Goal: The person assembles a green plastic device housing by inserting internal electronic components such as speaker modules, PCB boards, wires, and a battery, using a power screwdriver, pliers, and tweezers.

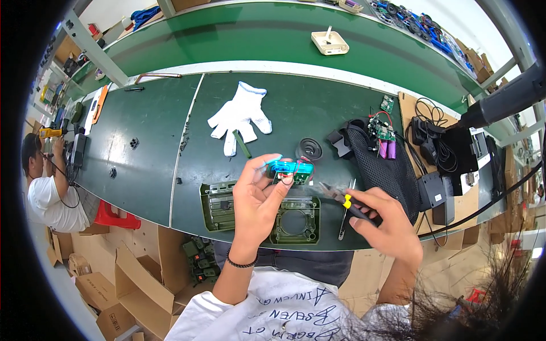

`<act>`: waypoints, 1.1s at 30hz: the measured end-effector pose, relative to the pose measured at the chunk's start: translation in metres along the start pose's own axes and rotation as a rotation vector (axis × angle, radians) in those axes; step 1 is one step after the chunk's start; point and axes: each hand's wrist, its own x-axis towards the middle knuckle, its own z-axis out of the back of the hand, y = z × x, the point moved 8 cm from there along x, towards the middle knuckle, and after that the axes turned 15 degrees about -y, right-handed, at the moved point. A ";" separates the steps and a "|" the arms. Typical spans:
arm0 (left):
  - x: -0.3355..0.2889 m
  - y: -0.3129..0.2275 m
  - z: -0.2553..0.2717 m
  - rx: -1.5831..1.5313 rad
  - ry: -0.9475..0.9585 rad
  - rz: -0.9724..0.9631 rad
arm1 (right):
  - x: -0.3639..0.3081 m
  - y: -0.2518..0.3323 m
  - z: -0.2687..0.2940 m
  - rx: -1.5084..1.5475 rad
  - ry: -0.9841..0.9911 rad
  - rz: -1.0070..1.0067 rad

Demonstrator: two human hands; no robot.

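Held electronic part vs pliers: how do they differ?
The electronic part is in the left hand, the pliers in the right hand.
The electronic part is blocky; the pliers are long and taper.
The electronic part is teal and green; the pliers are dark with yellow.
Both are held above the green table.

Blue part [293,168] with green circuit board [301,178], pinched in left hand [257,196]; pliers [347,202] (dark-handled, yellow-marked) in right hand [389,224], tips leftward.

Green workbench [156,108], white glove [242,113], casing halves [214,216]
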 end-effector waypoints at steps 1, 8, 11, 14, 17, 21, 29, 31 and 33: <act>0.000 0.001 -0.001 0.022 0.002 0.028 | -0.007 0.001 -0.002 0.006 0.000 0.002; 0.005 -0.005 -0.002 0.084 0.068 0.069 | -0.022 0.003 -0.001 -0.680 -0.502 0.207; 0.006 -0.008 -0.005 0.075 0.080 0.103 | -0.021 0.011 -0.015 -0.659 -0.601 0.266; 0.004 -0.009 -0.005 0.076 0.099 0.139 | -0.005 0.032 -0.024 -0.203 -0.644 0.382; 0.004 -0.011 -0.006 0.099 0.119 0.126 | 0.018 0.046 -0.041 0.065 -0.597 0.491; 0.004 -0.006 -0.005 0.083 0.149 0.123 | 0.031 0.042 -0.054 0.138 -0.568 0.494; 0.004 -0.001 -0.004 0.057 0.157 0.138 | 0.030 0.034 -0.055 0.160 -0.606 0.509; 0.005 -0.001 -0.003 0.063 0.145 0.154 | 0.028 0.033 -0.055 0.145 -0.615 0.509; 0.006 0.000 -0.003 0.061 0.149 0.165 | 0.028 0.034 -0.054 0.132 -0.626 0.513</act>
